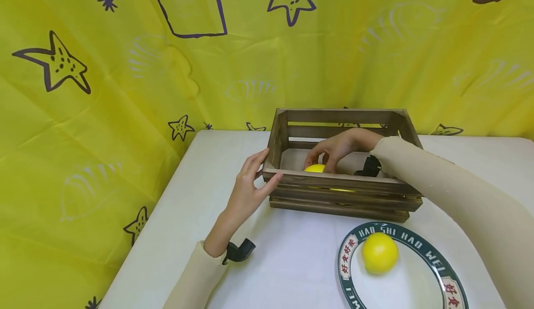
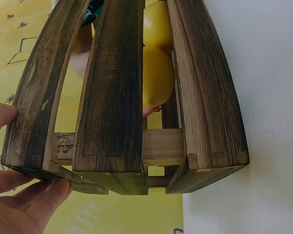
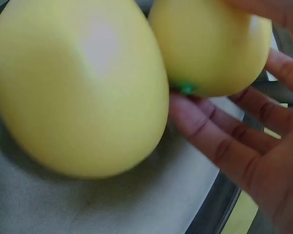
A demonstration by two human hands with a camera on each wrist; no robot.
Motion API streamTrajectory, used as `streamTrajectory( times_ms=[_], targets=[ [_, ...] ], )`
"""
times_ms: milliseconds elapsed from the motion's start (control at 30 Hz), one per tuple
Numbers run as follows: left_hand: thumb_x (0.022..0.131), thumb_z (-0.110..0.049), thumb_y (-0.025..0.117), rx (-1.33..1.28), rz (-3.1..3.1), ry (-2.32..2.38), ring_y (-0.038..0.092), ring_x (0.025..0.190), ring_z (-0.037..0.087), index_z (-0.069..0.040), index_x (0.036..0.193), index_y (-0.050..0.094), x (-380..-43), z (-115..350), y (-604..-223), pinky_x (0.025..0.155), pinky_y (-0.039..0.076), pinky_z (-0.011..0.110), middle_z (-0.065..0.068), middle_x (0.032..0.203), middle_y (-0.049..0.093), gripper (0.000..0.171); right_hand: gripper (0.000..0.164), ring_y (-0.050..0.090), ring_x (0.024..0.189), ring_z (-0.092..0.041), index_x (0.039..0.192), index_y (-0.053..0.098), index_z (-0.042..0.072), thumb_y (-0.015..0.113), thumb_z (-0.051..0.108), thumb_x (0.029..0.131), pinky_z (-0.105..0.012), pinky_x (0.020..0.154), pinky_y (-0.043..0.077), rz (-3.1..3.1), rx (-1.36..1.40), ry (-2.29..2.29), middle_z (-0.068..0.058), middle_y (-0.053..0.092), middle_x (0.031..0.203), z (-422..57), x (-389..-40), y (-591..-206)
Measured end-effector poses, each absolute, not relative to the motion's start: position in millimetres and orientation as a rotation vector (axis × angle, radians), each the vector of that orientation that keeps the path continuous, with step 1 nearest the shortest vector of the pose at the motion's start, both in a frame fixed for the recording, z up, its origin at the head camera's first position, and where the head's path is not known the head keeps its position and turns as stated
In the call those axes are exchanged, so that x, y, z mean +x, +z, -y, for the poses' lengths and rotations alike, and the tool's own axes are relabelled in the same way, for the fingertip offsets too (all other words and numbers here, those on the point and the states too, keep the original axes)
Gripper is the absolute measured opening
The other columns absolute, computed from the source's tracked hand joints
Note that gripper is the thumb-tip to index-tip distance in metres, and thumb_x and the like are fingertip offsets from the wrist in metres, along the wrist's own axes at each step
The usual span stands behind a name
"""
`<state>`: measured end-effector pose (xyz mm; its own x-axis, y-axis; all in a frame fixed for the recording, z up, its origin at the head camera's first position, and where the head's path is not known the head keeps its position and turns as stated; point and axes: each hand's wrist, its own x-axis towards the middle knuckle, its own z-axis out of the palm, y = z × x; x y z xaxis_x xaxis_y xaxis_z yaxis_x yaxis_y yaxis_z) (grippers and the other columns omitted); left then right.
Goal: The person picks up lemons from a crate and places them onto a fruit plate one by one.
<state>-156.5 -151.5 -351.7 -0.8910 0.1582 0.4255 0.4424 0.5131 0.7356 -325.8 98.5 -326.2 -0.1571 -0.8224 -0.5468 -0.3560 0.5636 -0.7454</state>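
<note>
A slatted wooden crate [image 1: 342, 193] stands on the white table. My left hand [image 1: 250, 184] holds its left front corner, thumb on the front rim and fingers along the left end; the left wrist view shows that hand [image 2: 27, 195] at the slats' ends. Reaching down into the crate, my right hand [image 1: 338, 149] has its fingers curled round a yellow fruit [image 1: 314, 168]. In the right wrist view this smooth fruit [image 3: 210, 48] shows a small green tip, with my fingers [image 3: 224, 141] against its side. A larger-looking yellow fruit [image 3: 78, 87] lies right beside it.
In front of the crate a green-rimmed plate [image 1: 348, 253] carries another yellow fruit [image 1: 380, 253]. A yellow patterned cloth [image 1: 250, 59] hangs behind the table and down its left side. Black wrist mounts [image 1: 239, 251] sit on both forearms.
</note>
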Motion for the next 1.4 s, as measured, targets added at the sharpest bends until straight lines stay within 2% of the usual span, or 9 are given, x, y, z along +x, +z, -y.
streamTrajectory(
  times_ms=[167,400,567,833,1100,1400],
  targets=[
    [0.091,-0.019,0.071,-0.497,2.459,-1.314,0.049,0.128,0.031,-0.003,0.145,0.043,-157.2,151.2,-352.1,0.096,0.053,0.042,0.016,0.143,0.045,0.063,0.051,0.054,0.093,-0.021,0.13,0.053,0.003,0.071,0.009,0.083,-0.029,0.077,0.054,-1.757,-1.017,-0.637,-0.011,0.053,0.116,-96.5,-327.5,-325.6],
    [0.09,-0.019,0.072,-0.502,2.459,-1.313,0.049,0.128,0.031,-0.003,0.145,0.044,-156.7,151.1,-351.7,0.096,0.053,0.042,0.016,0.143,0.045,0.064,0.052,0.058,0.088,-0.022,0.129,0.054,0.002,0.073,0.015,0.083,-0.031,0.077,0.058,-1.822,-1.046,-0.647,-0.013,0.053,0.113,-97.2,-328.3,-322.6],
    [0.09,-0.018,0.072,-0.511,2.453,-1.32,0.049,0.128,0.031,-0.003,0.145,0.043,-155.8,152.7,-349.6,0.097,0.053,0.041,0.016,0.143,0.045,0.064,0.051,0.056,0.091,-0.023,0.129,0.055,0.004,0.074,0.018,0.083,-0.03,0.08,0.055,-1.863,-1.087,-0.641,-0.01,0.056,0.113,-97.8,-328.4,-318.6],
    [0.091,-0.021,0.071,-0.51,2.465,-1.338,0.049,0.129,0.03,-0.004,0.146,0.043,-156.2,152.4,-350.5,0.097,0.052,0.041,0.015,0.144,0.044,0.064,0.058,0.055,0.11,-0.025,0.133,0.049,0.0,0.073,0.018,0.084,-0.033,0.097,0.049,-1.883,-1.074,-0.737,-0.011,0.053,0.126,-100.6,-328.9,-309.4],
    [0.091,-0.021,0.071,-0.509,2.47,-1.349,0.049,0.128,0.03,-0.004,0.146,0.043,-154.7,151.5,-352.6,0.098,0.052,0.041,0.015,0.144,0.044,0.064,0.055,0.053,0.103,-0.028,0.13,0.05,0.002,0.074,0.019,0.083,-0.037,0.094,0.047,-1.938,-1.132,-0.796,-0.011,0.055,0.124,-100.6,-324.2,-300.9],
    [0.091,-0.022,0.071,-0.503,2.469,-1.335,0.048,0.129,0.031,-0.004,0.146,0.042,-154.6,153.1,-349.8,0.097,0.052,0.04,0.016,0.143,0.045,0.064,0.054,0.055,0.105,-0.03,0.131,0.05,0.002,0.073,0.017,0.085,-0.04,0.093,0.049,-1.91,-1.185,-0.896,-0.012,0.056,0.12,-96.8,-318.7,-283.8]
  ],
)
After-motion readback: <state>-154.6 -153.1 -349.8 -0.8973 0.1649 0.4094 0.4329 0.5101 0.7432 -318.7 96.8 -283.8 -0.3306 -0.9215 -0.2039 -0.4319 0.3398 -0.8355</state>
